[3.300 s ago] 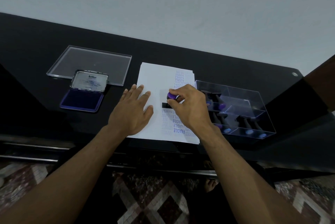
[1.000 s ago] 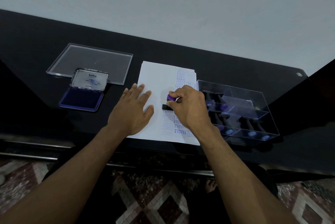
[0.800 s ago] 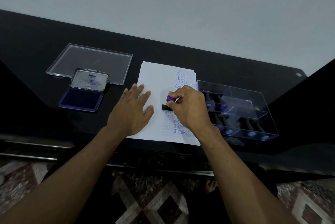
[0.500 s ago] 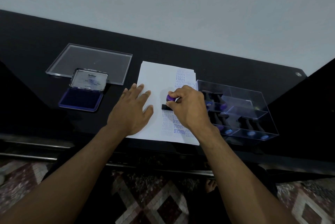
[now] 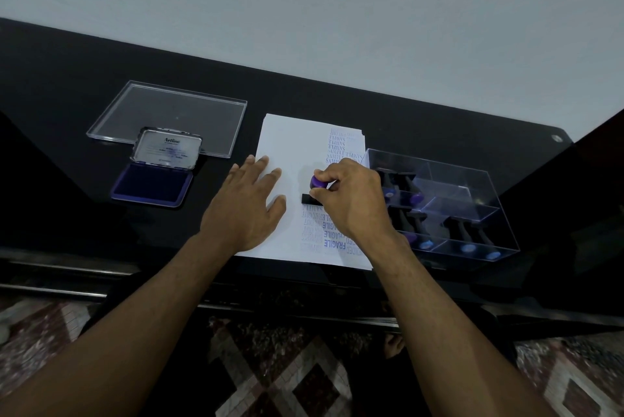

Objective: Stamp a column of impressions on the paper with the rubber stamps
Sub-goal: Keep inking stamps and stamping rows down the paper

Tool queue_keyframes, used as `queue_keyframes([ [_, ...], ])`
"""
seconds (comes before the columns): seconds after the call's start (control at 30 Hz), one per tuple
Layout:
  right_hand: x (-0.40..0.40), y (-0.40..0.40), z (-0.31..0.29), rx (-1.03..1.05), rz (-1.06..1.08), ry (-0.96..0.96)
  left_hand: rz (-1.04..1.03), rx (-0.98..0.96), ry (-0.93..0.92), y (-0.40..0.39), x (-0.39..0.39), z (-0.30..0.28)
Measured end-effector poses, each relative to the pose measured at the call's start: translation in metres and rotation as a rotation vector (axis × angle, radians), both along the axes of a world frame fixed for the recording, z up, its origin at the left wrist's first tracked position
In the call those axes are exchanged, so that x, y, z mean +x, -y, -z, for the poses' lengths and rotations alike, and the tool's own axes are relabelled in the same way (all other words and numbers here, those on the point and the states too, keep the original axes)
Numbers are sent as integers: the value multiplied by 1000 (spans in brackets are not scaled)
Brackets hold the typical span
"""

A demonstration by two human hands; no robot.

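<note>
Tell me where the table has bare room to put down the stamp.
Free: the black table behind the paper and the clear stamp box, and the strip between ink pad and left hand. Crowded: the paper's right side, where the right hand holds the stamp.

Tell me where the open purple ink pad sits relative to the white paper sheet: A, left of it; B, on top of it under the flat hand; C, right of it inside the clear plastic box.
A: the open purple ink pad lies on the black table left of the white paper sheet, in front of a clear plastic lid.
</note>
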State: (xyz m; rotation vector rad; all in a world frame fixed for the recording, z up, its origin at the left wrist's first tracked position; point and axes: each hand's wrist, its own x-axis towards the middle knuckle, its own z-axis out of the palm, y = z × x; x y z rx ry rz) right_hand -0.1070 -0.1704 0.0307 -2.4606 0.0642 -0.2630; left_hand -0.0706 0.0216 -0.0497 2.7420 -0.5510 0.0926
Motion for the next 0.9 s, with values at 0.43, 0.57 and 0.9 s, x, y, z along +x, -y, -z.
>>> queue_keyframes([
  [0.43,-3,5,1,107,94,65,-2,-5,-6,0,-1,-2],
  [0.57,-4,16,0,341,226,102,12,-27,-1,-1,-2,-2],
  [0.9,-8,19,0,404,266,123,9,-19,-16,-1,-1,-3],
])
